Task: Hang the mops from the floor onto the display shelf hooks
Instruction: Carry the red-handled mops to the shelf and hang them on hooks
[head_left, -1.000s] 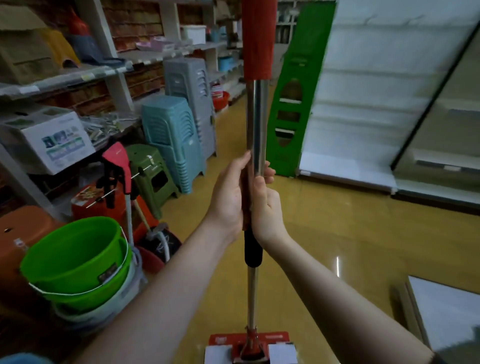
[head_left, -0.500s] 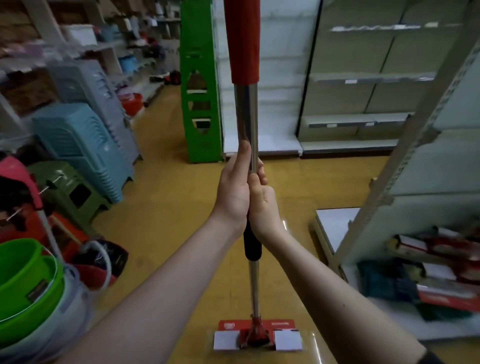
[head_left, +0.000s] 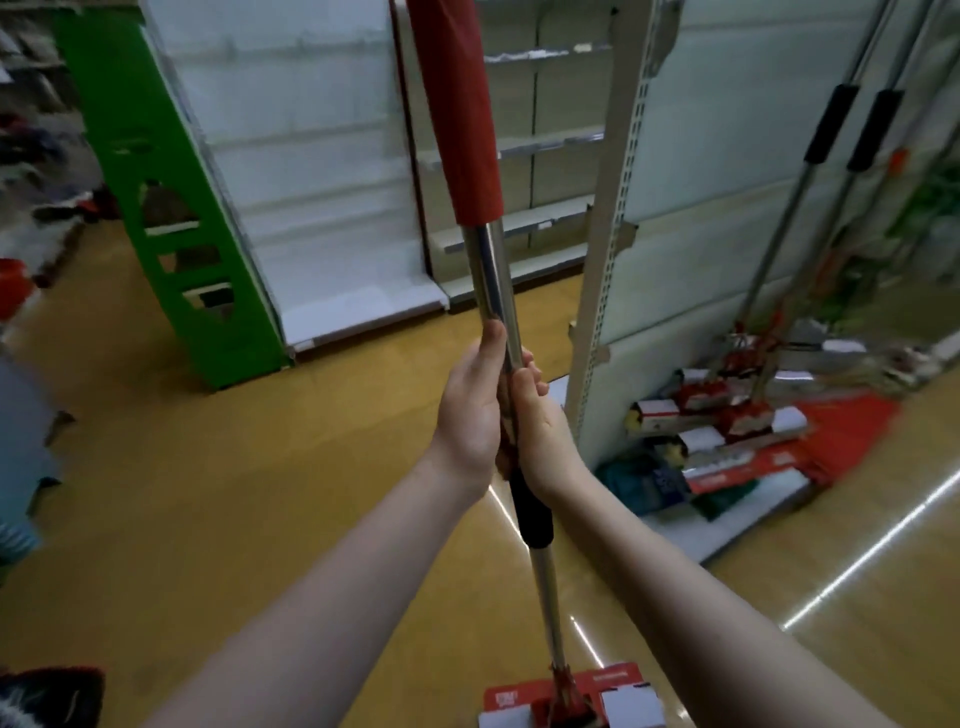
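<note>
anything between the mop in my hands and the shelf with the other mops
Nothing visible: only bare floor lies between the mop and the display shelf, whose upright post stands at its near edge.

Both hands, left hand (head_left: 470, 410) and right hand (head_left: 540, 431), grip the upright mop (head_left: 493, 291) pole; two hung mops (head_left: 810, 171) lean against the display shelf (head_left: 608, 260) at right.

The mop (head_left: 491, 291) has been carried right; the shelf (head_left: 608, 260) and other mops (head_left: 828, 124) are now near.
</note>
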